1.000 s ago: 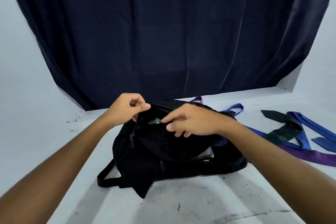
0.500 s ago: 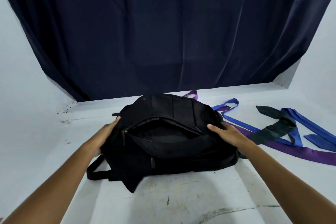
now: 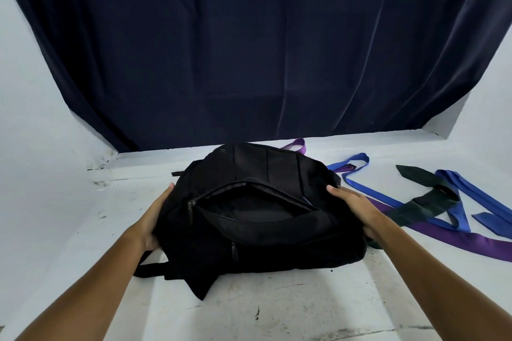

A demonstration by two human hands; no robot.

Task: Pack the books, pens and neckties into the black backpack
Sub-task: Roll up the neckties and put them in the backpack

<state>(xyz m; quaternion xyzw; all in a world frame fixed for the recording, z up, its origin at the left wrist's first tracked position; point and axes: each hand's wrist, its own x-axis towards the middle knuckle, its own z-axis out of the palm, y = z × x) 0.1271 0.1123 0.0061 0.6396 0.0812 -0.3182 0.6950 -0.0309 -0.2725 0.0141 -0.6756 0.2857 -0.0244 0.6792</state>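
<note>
Dark curtain (image 3: 249, 49) behind white table (image 3: 277, 313)

No text, label, brand or number can be read; a small pale mark near the top of the backpack (image 3: 249, 174) is too faint to tell.

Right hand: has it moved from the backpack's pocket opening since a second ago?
Yes. The right hand has left the pocket opening and now lies flat against the black backpack's right side, nearer the neckties.
</note>
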